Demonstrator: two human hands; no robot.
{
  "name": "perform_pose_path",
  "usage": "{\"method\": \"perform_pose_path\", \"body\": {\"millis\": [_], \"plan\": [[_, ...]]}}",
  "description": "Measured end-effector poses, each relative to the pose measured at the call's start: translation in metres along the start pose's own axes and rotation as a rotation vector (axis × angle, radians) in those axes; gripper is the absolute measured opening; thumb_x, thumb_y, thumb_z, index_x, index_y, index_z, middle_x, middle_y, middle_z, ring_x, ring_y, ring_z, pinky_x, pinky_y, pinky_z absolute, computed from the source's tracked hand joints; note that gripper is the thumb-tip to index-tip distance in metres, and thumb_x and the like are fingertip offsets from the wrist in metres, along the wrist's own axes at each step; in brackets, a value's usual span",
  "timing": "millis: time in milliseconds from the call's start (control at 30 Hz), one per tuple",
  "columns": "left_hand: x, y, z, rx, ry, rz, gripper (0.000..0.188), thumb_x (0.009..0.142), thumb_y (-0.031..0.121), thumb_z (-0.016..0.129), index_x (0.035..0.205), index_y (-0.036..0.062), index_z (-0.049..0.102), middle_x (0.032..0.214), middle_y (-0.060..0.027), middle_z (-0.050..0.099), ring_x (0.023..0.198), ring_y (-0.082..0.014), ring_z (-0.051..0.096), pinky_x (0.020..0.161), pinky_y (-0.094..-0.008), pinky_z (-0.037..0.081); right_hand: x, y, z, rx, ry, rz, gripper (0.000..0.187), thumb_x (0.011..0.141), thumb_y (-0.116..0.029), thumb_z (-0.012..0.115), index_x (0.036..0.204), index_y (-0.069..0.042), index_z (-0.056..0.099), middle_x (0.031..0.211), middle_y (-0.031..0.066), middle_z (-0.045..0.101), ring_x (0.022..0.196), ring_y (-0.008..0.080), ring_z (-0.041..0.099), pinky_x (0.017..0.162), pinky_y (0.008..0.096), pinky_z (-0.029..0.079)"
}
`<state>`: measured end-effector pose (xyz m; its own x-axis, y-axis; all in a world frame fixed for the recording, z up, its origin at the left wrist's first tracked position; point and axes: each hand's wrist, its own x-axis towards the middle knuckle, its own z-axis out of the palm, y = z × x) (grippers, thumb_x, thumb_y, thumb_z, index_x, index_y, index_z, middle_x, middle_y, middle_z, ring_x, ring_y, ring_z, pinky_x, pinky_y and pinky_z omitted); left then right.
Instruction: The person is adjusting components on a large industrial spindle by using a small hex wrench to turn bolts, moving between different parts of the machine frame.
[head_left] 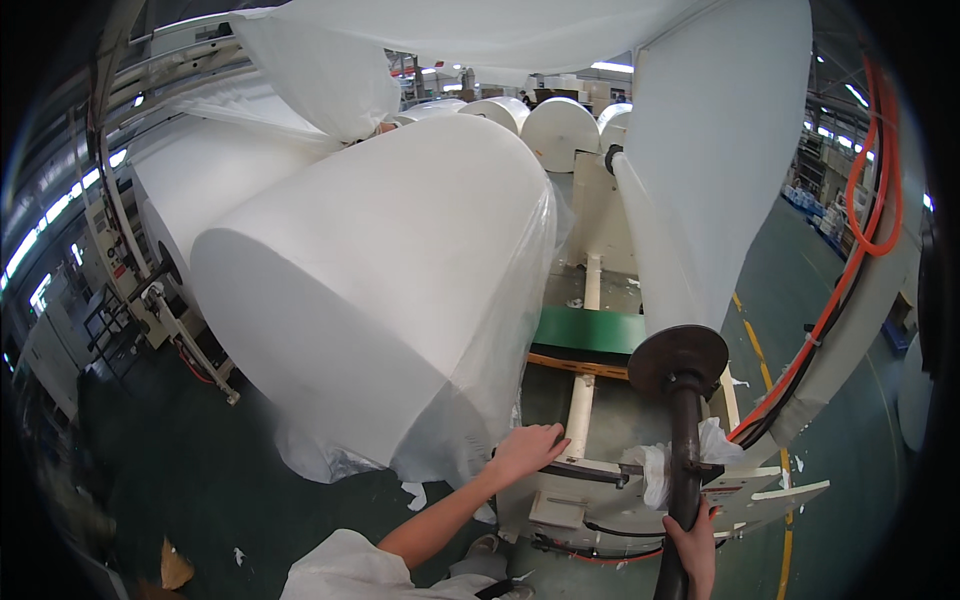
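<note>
My right hand (693,540) is wrapped round the near end of a dark metal shaft (684,430). Farther along the shaft sits a round brown flange (680,362), against a narrow roll with a white sheet (715,170) rising from it. My left hand (527,450) is at the near edge of the cream machine frame (590,485), its fingers curled over the edge; their tips are partly hidden. Just left of that hand lies a huge white paper roll (370,270), partly covered in clear plastic film (500,330).
Between roll and shaft are a green curved panel (590,328) and a cream crossbar (580,410). Orange hoses (835,310) run up the right side. Another large roll (220,170) hangs at left; more rolls (560,133) stand behind. Paper scraps (414,494) litter the green floor.
</note>
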<state>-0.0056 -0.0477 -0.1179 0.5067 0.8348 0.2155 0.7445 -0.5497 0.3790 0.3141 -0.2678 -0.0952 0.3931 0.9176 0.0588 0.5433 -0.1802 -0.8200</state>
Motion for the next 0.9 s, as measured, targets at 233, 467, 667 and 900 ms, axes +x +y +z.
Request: {"method": "perform_pose_path", "body": {"millis": [233, 467, 667, 900], "plan": [[0.002, -0.004, -0.006, -0.264, -0.037, -0.032, 0.039, 0.102, 0.043, 0.056, 0.111, 0.0057, 0.065, 0.097, -0.0146, 0.074, 0.091, -0.0335, 0.072, 0.074, -0.0449, 0.056, -0.001, -0.018, -0.003, -0.085, -0.048, 0.066, 0.093, 0.082, -0.038, 0.08, 0.15, 0.006, 0.034, 0.119, 0.0298, 0.067, 0.111, 0.0424, 0.067, 0.095, 0.0435, 0.052], [0.107, 0.043, -0.056, -0.454, 0.099, 0.085, 0.039, 0.098, 0.042, 0.065, 0.113, 0.0059, 0.066, 0.097, -0.0082, 0.072, 0.082, -0.0223, 0.07, 0.079, -0.0369, 0.055, -0.002, -0.034, -0.01, -0.121, -0.085, 0.158, 0.097, 0.082, -0.043, 0.079, 0.152, 0.004, 0.031, 0.116, 0.03, 0.068, 0.106, 0.0424, 0.069, 0.093, 0.0451, 0.054], [0.261, 0.127, -0.045, -0.253, 0.195, 0.276, 0.068, 0.091, 0.064, 0.063, 0.121, 0.0034, 0.064, 0.115, -0.0172, 0.067, 0.109, -0.033, 0.065, 0.091, -0.0426, 0.053, -0.005, -0.03, -0.012, -0.155, -0.083, 0.191, 0.101, 0.082, -0.049, 0.077, 0.153, 0.003, 0.03, 0.117, 0.0307, 0.067, 0.108, 0.0421, 0.069, 0.094, 0.0436, 0.054], [0.395, 0.206, -0.002, 0.084, 0.141, 0.268, 0.095, 0.081, 0.082, 0.058, 0.121, -0.0042, 0.063, 0.115, -0.0185, 0.07, 0.111, -0.0362, 0.067, 0.093, -0.0466, 0.054, 0.0, -0.032, -0.013, -0.111, -0.103, 0.212, 0.094, 0.083, -0.052, 0.077, 0.151, -0.002, 0.035, 0.122, 0.0291, 0.065, 0.111, 0.0396, 0.067, 0.096, 0.0427, 0.052]]}}
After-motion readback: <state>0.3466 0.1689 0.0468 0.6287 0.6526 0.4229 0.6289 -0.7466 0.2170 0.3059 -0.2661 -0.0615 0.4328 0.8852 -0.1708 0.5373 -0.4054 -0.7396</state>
